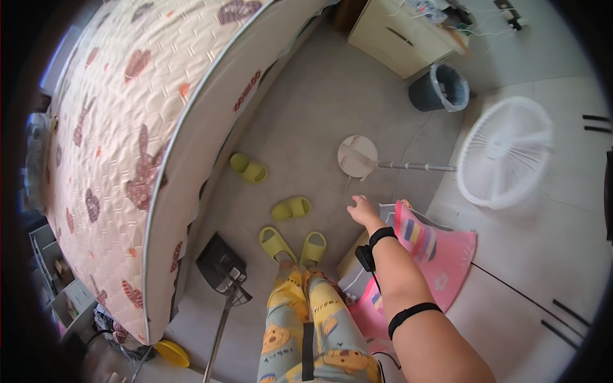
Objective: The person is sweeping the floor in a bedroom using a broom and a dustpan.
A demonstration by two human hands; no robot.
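Note:
My right hand reaches out over the grey floor, fingers slightly apart and nothing visible in them. It is nearest to the white round base of a standing fan and to a pink patterned cloth, which lies under and beside my forearm. The fan's grey pole runs rightward to its white caged head. Black straps and a small black device sit on my right arm. My left hand is out of view. Left of my legs, a black dustpan has a long handle reaching the lower edge.
A bed with a quilted rabbit-print cover fills the left side. Two loose green slippers lie ahead of my slippered feet. A lined waste bin stands by a cream drawer cabinet. White cupboard doors line the right.

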